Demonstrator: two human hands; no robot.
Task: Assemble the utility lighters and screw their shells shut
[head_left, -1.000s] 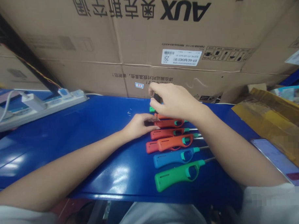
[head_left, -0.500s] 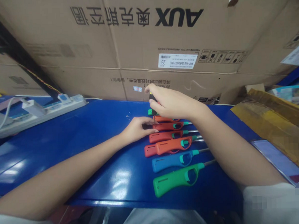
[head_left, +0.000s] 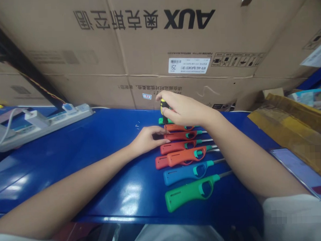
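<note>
The right hand [head_left: 183,111] pinched a small yellow-and-black screwdriver [head_left: 164,106] upright, its tip above a red utility lighter [head_left: 180,135] that the flat, open left hand [head_left: 148,140] held steady on the blue worktop [head_left: 97,131].

- Looks like a stockroom or small workshop to me
- big AUX cartons [head_left: 147,47] stacked right behind the bench
- glossy blue bench [head_left: 110,125] as the work surface
- power strip [head_left: 58,127] along its back edge, charger [head_left: 35,119] plugged in
- lighters [head_left: 183,156] lined up in a row

Lighter row [head_left: 186,156] blocks fwd path; cartons [head_left: 147,40] behind.
</note>
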